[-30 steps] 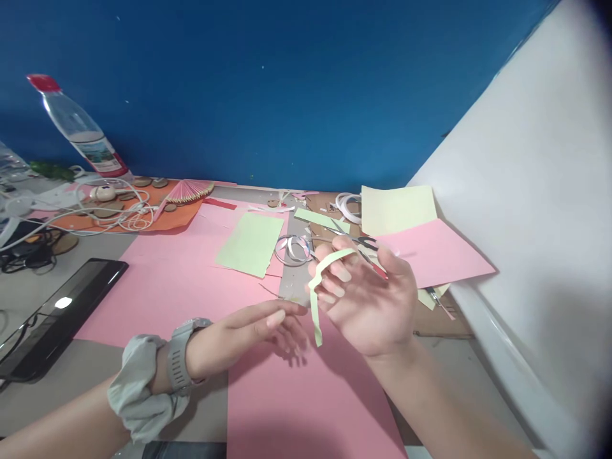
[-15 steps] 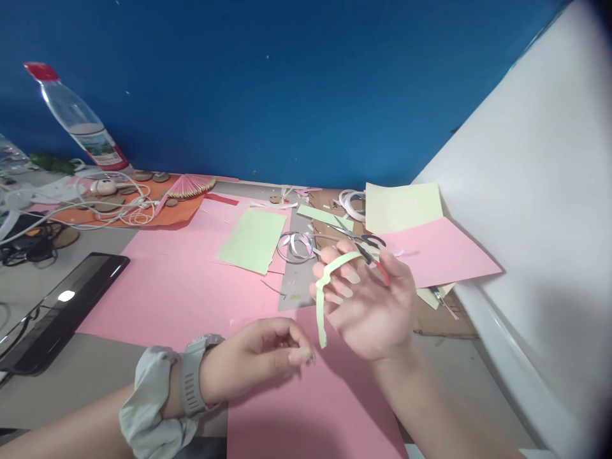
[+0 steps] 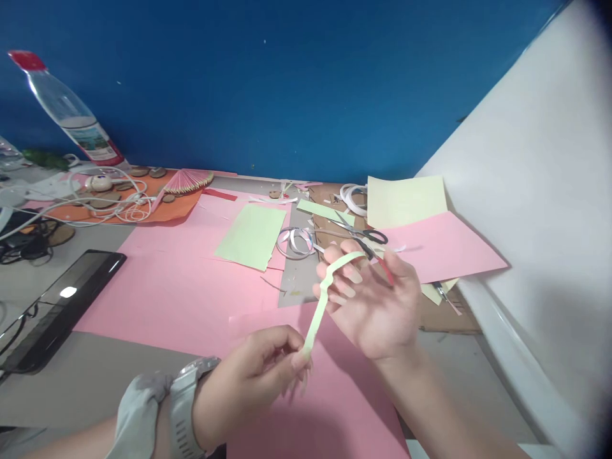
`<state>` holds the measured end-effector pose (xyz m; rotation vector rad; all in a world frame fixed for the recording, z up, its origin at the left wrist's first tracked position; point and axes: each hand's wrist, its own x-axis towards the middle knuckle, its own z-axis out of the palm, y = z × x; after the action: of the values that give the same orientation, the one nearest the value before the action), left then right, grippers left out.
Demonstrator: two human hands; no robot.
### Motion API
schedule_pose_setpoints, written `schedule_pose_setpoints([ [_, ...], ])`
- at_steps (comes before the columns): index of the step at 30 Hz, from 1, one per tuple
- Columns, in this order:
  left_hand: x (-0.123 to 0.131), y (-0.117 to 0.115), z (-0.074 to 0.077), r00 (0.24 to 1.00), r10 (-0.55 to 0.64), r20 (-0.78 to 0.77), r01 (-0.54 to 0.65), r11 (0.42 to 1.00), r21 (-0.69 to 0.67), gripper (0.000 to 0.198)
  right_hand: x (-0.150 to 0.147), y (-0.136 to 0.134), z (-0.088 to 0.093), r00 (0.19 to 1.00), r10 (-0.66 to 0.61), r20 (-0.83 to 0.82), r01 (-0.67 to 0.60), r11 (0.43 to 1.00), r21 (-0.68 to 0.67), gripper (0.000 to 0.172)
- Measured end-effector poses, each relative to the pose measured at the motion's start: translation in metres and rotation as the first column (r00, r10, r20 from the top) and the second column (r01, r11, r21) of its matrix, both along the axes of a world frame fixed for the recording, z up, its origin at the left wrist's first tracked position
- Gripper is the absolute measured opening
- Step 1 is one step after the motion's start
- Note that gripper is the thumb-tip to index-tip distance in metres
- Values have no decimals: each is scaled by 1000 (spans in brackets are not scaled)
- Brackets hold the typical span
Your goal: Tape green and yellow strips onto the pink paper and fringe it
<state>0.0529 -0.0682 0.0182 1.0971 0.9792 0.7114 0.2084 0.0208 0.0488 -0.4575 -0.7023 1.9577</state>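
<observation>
A narrow pale green paper strip [image 3: 317, 317] runs between my two hands. Its lower end is pinched between the thumb and fingers of my left hand [image 3: 261, 366]. My right hand [image 3: 370, 309] is turned palm up with its fingers curled. The strip's upper part bends across those fingers and is held there. Just behind the right hand lie scissors [image 3: 366, 234] with black and red handles, partly hidden by the fingers. Under both hands is a pink paper sheet [image 3: 282, 421].
A light green sheet [image 3: 251, 237], a roll of tape [image 3: 295, 243] and paper scraps lie beyond my hands. Pink [image 3: 444, 248] and cream [image 3: 406, 201] sheets lean by the white wall. To the left are a bottle [image 3: 79, 121], a white cable [image 3: 129, 210] and a black case [image 3: 67, 306].
My left hand has moved slightly and taken hold of the strip's lower end, which hung free before. The strip's lower part now slants left toward it.
</observation>
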Motion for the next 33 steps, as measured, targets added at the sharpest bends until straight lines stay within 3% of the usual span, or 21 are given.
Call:
schedule_pose_setpoints([
  [4, -21, -6, 3, 999, 3, -41, -5, 999, -44, 35, 21, -3, -7, 984, 136, 118, -137, 991, 0, 23],
  [7, -40, -9, 6, 972, -85, -218, 75, 996, -51, 33, 39, -8, -15, 899, 326, 294, -344, 939, 12, 18],
  [10, -55, -13, 7, 889, -175, -422, 157, 985, -79, 32, 53, -11, -21, 796, 367, 480, -431, 902, 25, 18],
  [15, -68, -21, 6, 768, -254, -589, 229, 966, -117, 31, 66, -10, -25, 560, 328, 761, -497, 868, -9, 23],
  [19, -66, -14, 10, 692, -193, -695, 203, 977, -69, 33, 72, -2, -27, 291, 190, 938, -488, 872, -25, 29],
  [22, -63, -3, 14, 621, -162, -767, 215, 976, -32, 36, 72, 4, -26, 134, 109, 985, -476, 879, -33, 31],
  [24, -61, 5, 14, 575, -136, -807, 230, 973, 0, 37, 70, 7, -25, 104, 121, 987, -468, 882, -59, 31],
  [28, -59, 14, 7, 564, 7, -826, 326, 917, 230, 32, 65, 10, -26, 189, 211, 959, -446, 888, -108, 29],
  [33, -63, 15, -1, 468, 87, -879, 404, 864, 300, 31, 58, 5, -33, 129, 154, 980, -459, 885, -79, 28],
])
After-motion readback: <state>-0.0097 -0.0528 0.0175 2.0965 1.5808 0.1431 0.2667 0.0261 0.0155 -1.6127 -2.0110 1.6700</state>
